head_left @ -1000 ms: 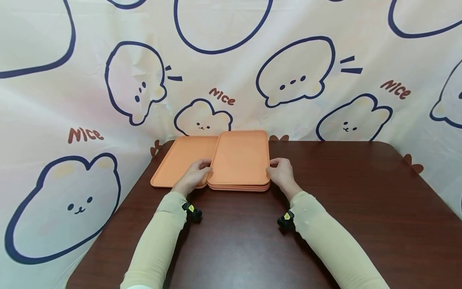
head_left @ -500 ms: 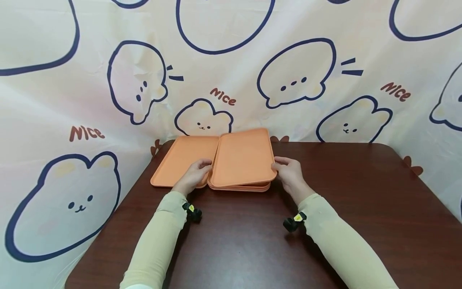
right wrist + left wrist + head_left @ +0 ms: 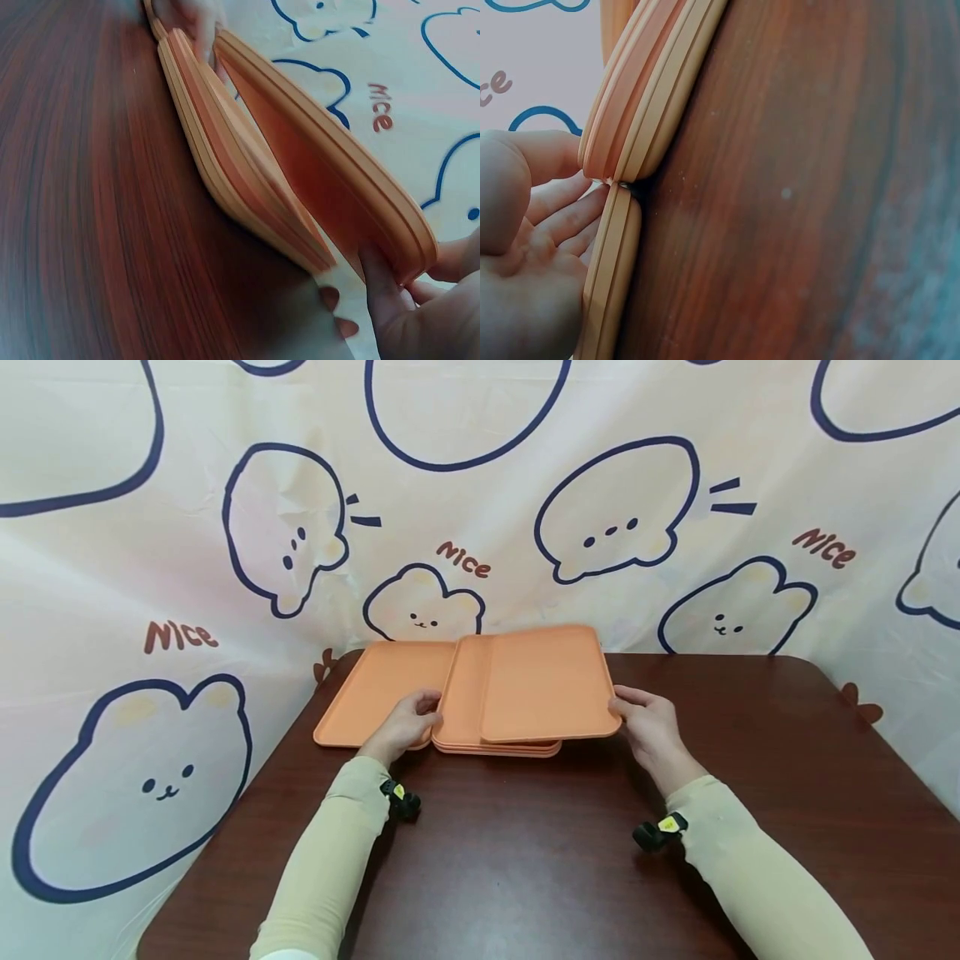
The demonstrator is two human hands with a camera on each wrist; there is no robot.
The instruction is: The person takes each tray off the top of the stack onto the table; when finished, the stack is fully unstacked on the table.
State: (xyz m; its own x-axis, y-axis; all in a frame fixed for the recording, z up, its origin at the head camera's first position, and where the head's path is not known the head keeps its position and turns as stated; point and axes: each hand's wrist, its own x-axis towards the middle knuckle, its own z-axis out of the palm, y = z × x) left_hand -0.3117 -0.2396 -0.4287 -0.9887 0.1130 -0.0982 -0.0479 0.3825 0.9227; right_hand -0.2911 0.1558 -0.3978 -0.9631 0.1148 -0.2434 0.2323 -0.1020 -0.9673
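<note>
My right hand point(image 3: 651, 727) pinches the right edge of an orange tray point(image 3: 551, 685). In the right wrist view, the thumb point(image 3: 382, 285) lies on its underside. This tray is tilted and overlaps a stack of similar trays point(image 3: 463, 693), shifted to the right of it. A gap shows between the held tray point(image 3: 330, 157) and the stack point(image 3: 217, 142). At the stack's left edge rests my left hand point(image 3: 405, 723). Its thumb point(image 3: 551, 154) touches the rims, while the other fingers reach out loosely above another tray lying flat to the left point(image 3: 375, 693).
The trays are at the back left of a dark brown wooden table point(image 3: 495, 860). A pale cloth with cartoon drawings point(image 3: 615, 410) hangs behind the table and along its left side. Each wrist wears a small black camera point(image 3: 660, 832).
My right hand has raised the right side of the top tray and slid it rightward, exposing the left part of the tray beneath. My left hand has stayed at the stack's left edge.
</note>
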